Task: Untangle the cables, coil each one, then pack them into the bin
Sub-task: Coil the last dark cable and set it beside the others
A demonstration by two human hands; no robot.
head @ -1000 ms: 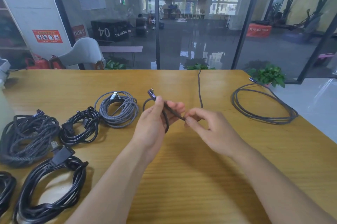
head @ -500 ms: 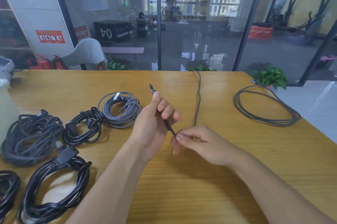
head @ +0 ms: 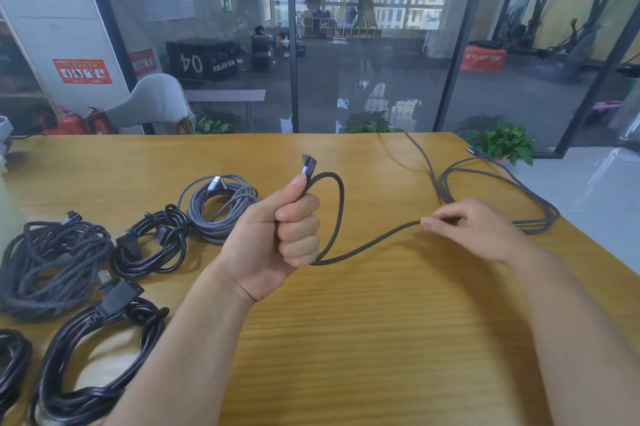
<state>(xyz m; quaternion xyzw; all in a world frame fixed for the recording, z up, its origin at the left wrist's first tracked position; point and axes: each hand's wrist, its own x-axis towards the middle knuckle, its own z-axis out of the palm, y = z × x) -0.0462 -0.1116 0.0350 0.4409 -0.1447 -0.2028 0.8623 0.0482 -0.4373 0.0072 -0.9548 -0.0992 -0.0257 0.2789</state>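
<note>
My left hand (head: 284, 235) is a fist round a dark braided cable (head: 367, 245) just below its angled plug (head: 307, 165), which sticks up past the thumb. One loop of the cable arcs out to the right of the fist and comes back under it. My right hand (head: 474, 228) pinches the same cable further along, over the table's right side. Beyond that hand the cable runs into loose rings (head: 498, 193) near the right edge. No bin is in view.
Several coiled cables lie on the left of the wooden table (head: 381, 339): a grey braided coil (head: 221, 207), a black coil (head: 152, 245), a dark braided bundle (head: 52, 262), a thick black power cord (head: 97, 349). Glass wall and plants stand behind the far edge.
My right hand slid rightward along the cable, away from the left. A loop now stands beside my left fist, and the view shifted slightly.
</note>
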